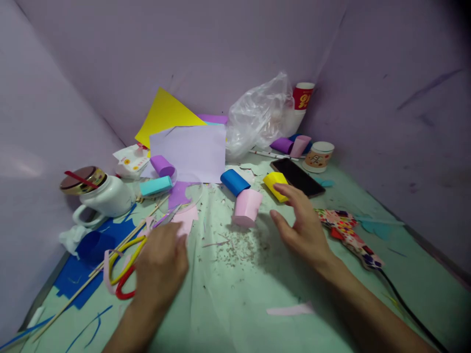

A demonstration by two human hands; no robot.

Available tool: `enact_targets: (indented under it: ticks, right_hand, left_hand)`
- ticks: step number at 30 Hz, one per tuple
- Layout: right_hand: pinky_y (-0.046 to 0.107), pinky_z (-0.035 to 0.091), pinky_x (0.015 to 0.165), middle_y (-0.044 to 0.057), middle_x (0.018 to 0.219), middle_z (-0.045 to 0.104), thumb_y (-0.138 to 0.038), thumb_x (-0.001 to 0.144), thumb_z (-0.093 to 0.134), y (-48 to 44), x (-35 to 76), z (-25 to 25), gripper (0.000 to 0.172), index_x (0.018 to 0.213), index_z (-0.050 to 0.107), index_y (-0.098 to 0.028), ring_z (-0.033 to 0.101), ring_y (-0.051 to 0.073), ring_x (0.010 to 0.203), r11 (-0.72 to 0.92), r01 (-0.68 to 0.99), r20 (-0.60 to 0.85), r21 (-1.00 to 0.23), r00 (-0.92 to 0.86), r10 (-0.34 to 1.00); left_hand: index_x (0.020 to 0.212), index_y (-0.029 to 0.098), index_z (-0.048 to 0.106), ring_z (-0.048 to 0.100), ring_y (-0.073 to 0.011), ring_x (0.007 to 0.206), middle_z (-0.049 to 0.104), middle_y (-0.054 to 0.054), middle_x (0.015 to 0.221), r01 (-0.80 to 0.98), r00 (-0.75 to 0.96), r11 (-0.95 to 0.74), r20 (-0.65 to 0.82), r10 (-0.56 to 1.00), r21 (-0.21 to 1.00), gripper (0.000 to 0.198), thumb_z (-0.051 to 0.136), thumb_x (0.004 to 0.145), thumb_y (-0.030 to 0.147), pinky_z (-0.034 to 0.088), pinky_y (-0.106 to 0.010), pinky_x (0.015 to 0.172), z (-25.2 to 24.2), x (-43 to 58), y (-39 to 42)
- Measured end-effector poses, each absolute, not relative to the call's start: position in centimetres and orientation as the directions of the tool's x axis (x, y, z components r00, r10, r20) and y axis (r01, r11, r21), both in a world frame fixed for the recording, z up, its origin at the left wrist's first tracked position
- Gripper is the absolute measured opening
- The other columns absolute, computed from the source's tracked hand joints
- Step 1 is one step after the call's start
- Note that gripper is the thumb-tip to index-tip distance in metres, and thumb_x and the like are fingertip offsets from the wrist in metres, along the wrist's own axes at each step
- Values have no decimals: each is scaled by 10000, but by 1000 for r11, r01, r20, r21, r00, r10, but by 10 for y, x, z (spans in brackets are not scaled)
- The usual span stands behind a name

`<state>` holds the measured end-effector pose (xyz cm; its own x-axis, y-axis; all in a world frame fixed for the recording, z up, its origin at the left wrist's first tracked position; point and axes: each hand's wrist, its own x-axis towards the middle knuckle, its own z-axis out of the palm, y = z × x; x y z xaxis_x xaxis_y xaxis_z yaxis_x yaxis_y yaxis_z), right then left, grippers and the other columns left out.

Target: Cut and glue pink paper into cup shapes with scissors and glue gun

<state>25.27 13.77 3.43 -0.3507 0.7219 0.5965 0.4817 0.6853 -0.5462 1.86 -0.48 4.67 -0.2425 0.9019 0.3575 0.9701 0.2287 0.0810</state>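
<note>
One empty, loosely spread right hand (304, 229) is seemingly reaching for the yellow roll (274, 186), needing to close; the curled left hand (161, 262) is hiding any hold.

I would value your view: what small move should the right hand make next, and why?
I would probably close the right hand's grip gently on the yellow piece: its thumb and fingers are spread apart, and one fingertip overlaps that piece in this view, though whether they touch is unclear.
</note>
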Motion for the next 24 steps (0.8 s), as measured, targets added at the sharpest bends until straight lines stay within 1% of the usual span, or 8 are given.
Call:
enact_targets:
  ticks: [2, 5, 9, 12, 15, 19, 22, 24]
  right_hand:
    - [545, 391, 1036, 164, 1390, 504, -38, 725, 508, 143, 248, 36, 659, 1361, 414, -186, 447, 310, 1298, 783, 435, 517, -445, -588, 621]
    - [588, 316, 1073, 141, 1440, 481, 19, 594, 516, 153, 234, 36, 825, 1388, 403, -174, 365, 339, 1362, 871, 383, 291, -307, -834, 469]
    - [621, 277, 1061, 114, 1274, 631, 0, 623, 519, 159, 224, 39, 624, 1220, 575, -174, 476, 338, 1269, 904, 362, 219, -230, -886, 410]
    - [604, 300, 1051, 133, 1208, 662, -23, 624, 524, 154, 234, 46, 556, 1159, 601, -154, 561, 322, 1159, 884, 401, 329, -239, -823, 462]
    - [551, 392, 1013, 155, 1181, 666, -48, 639, 541, 145, 248, 54, 538, 1166, 580, -151, 601, 310, 1108, 870, 405, 611, -281, -624, 488]
    - [535, 444, 983, 148, 1112, 688, -83, 673, 593, 138, 257, 54, 472, 1134, 587, -184, 636, 317, 1064, 831, 414, 815, -373, -282, 506]
    - [547, 459, 964, 122, 1077, 702, -99, 671, 608, 140, 258, 48, 453, 1110, 597, -211, 660, 317, 1018, 821, 422, 829, -384, -234, 508]
    - [549, 460, 964, 115, 1077, 707, -105, 670, 611, 143, 259, 45, 449, 1105, 599, -217, 667, 314, 1010, 822, 422, 824, -383, -247, 511]
  left_hand:
    - [1063, 171, 642, 615, -209, 1080, 697, -95, 1096, 995, -25, -6, 306, 952, 98, 330, 351, 915, 216, 485, -356, 964, 35, 44, 5]
    - [1242, 56, 556, 531, -344, 1231, 594, -221, 1294, 993, 67, -85, 224, 972, 76, 417, 411, 899, 242, 430, -551, 1006, 18, 80, 21]
    - [1300, 14, 492, 477, -359, 1284, 505, -251, 1376, 978, 189, -201, 161, 969, 60, 498, 471, 865, 256, 462, -505, 995, 6, 98, 7]
    - [1203, 77, 564, 603, -304, 1162, 619, -206, 1268, 911, 398, -413, 251, 882, 9, 390, 466, 866, 246, 548, -396, 895, 9, 87, -32]
    - [973, 240, 626, 721, -152, 823, 761, -21, 876, 858, 441, -507, 388, 809, 84, 186, 454, 904, 234, 579, -199, 710, 21, 70, -64]
    - [1139, 181, 551, 681, -228, 909, 705, -100, 966, 957, 176, -268, 514, 839, 110, 271, 512, 872, 153, 575, -345, 795, 41, 62, -44]
    - [1219, 128, 493, 617, -255, 964, 622, -154, 1062, 938, 151, -223, 266, 952, 266, 355, 470, 865, 126, 548, -416, 808, 44, 62, 0]
    - [1110, 158, 561, 612, -202, 904, 618, -105, 998, 920, 219, -256, 152, 964, 298, 283, 446, 860, 94, 542, -329, 772, 40, 61, 24]
